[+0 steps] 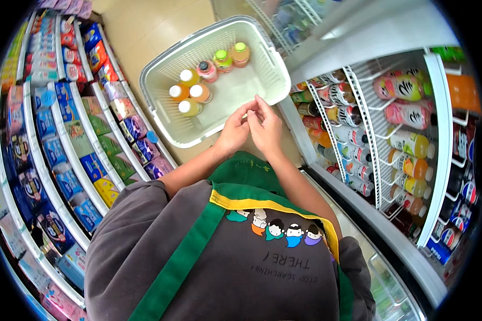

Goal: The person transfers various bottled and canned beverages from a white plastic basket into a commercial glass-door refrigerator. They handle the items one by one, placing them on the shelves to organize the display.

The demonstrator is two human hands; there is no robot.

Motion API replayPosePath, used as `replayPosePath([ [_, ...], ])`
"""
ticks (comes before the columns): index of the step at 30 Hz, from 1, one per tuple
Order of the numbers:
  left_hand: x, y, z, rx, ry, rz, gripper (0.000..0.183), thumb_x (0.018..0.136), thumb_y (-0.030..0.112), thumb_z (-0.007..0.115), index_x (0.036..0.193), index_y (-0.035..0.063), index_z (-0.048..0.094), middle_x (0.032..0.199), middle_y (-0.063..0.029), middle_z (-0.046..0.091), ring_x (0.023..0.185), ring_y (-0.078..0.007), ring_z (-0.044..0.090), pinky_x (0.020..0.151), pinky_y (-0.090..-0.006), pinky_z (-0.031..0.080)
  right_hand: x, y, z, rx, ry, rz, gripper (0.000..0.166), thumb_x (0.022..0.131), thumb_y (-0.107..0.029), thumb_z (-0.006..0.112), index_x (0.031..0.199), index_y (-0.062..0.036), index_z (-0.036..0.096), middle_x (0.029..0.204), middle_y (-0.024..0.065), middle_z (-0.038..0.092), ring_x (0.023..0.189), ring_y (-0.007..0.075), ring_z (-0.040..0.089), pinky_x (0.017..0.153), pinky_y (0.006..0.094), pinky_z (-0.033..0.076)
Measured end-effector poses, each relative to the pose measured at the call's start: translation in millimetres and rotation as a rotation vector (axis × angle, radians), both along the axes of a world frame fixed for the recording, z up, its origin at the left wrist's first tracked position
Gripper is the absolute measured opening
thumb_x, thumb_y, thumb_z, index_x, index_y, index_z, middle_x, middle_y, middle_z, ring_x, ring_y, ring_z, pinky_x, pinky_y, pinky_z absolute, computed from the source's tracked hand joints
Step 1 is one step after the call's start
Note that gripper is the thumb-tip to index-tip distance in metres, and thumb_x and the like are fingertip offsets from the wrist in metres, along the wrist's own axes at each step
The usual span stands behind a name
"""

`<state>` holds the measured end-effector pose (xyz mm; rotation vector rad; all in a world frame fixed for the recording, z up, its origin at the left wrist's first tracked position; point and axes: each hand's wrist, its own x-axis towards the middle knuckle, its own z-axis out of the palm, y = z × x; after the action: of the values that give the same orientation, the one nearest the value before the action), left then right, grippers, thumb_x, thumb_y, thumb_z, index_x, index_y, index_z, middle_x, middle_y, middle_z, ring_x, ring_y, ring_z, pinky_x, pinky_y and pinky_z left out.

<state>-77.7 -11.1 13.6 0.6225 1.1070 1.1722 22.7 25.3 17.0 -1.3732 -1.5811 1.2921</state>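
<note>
My left hand (235, 130) and my right hand (267, 130) meet in front of my green apron (241, 170), just over the near rim of a pale plastic basket (233, 90). Their fingers lie close together and the fingertips touch. I see no object between them, but the palms are hidden. Inside the basket several small drink bottles stand upright, grouped toward its left and far sides. Among them are an orange bottle with a white cap (179, 92), a pink bottle with a dark cap (207, 71) and a bottle with a green cap (240, 54).
To my right is a drinks cooler with wire shelves (361, 132) of bottles lying on their sides, including a yellow-green bottle (409, 142). A metal cooler frame (385, 257) runs close by my right side. Shelves of packaged goods (68, 148) rise at my left. Tiled floor (152, 24) shows beyond the basket.
</note>
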Motion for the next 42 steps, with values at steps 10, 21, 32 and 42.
replayPosePath([
  [10,-83.1,-22.4,-28.3,-0.265,0.057,0.256,0.055,0.09,0.0,0.046,0.142,0.0052,0.033,0.135,-0.0088,0.046,0.111,-0.0157,0.053,0.092,-0.029,0.044,-97.0,12.8,-47.3,-0.052,-0.138,0.39,0.044,0.078,-0.012,0.059,0.12,0.0018,0.055,0.106,0.0217,0.061,0.093,0.0341,0.061,0.083,0.0399,0.049],
  [21,-124.7,2.8,-94.2,-0.341,-0.079,0.44,0.08,0.079,-0.014,0.037,0.15,0.0086,0.008,0.144,-0.0126,0.034,0.126,-0.0209,0.042,0.093,-0.0287,0.04,-156.8,48.5,-106.2,0.182,-0.578,0.767,0.053,0.078,-0.005,0.058,0.129,-0.0178,0.048,0.127,0.0142,0.047,0.107,0.0343,0.055,0.089,0.0425,0.048],
  [32,-101.1,-7.0,-93.7,-0.268,0.377,0.261,0.084,0.073,-0.001,0.056,0.147,0.0055,0.017,0.144,-0.0144,0.03,0.135,-0.0303,0.029,0.108,-0.0366,0.029,-119.5,76.3,-96.0,0.222,-0.343,0.57,0.032,0.07,-0.008,0.066,0.1,-0.0094,0.055,0.096,0.0149,0.053,0.087,0.0354,0.058,0.077,0.0436,0.05],
  [42,-61.7,44.1,17.2,0.299,1.08,-0.146,0.085,0.057,0.021,0.085,0.129,0.0034,0.043,0.122,-0.018,0.053,0.115,-0.0353,0.049,0.1,-0.0432,0.038,26.6,105.8,73.0,0.022,0.104,0.205,0.03,0.073,-0.003,0.072,0.1,0.0006,0.059,0.09,0.0031,0.065,0.083,0.0085,0.062,0.073,0.0245,0.052],
])
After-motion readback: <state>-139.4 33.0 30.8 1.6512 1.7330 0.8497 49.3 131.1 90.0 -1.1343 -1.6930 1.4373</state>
